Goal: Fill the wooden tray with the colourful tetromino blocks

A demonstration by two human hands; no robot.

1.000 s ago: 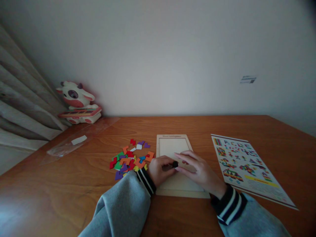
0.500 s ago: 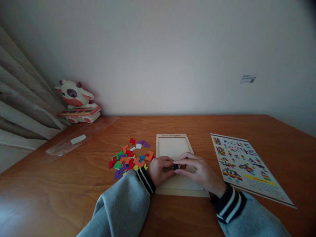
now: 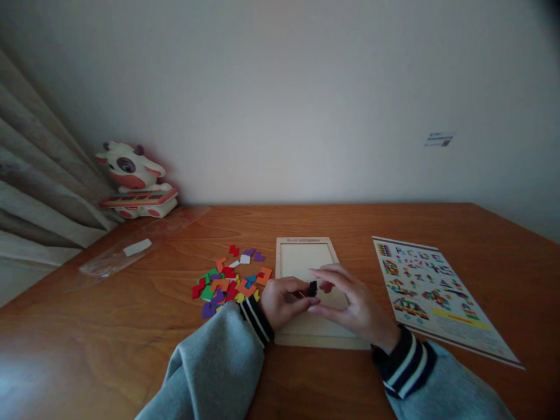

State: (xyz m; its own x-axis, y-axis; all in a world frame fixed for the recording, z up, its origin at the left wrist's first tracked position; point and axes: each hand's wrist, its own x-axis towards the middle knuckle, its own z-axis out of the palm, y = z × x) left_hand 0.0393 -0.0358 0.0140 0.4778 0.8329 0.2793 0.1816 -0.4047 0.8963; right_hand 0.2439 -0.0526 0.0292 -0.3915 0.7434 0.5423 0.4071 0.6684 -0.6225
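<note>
Between the thumb and fingers of my left hand (image 3: 286,302) is a small black puzzle piece (image 3: 312,289), held above the wooden tray (image 3: 301,339). Just right of it, my right hand (image 3: 350,300) has its thumb and fingers apart around the piece's right side; whether a fingertip touches it is hard to see. The tray is pale, with a raised frame and printed lettering on its far edge. Left of the tray lies a loose heap of colourful flat puzzle pieces (image 3: 231,287), partly hidden by my left wrist.
A printed pattern sheet (image 3: 441,297) lies right of the tray. Clear plastic wrapping (image 3: 107,265) with a white label rests at the left. A toy cow with a keyboard (image 3: 137,181) stands at the back left by the curtain (image 3: 39,181). The wall closes off the table's far side.
My right thumb and fingers have spread away from the black piece, which stays in my left hand and now shows more of its shape. The heap and tray have not moved.
</note>
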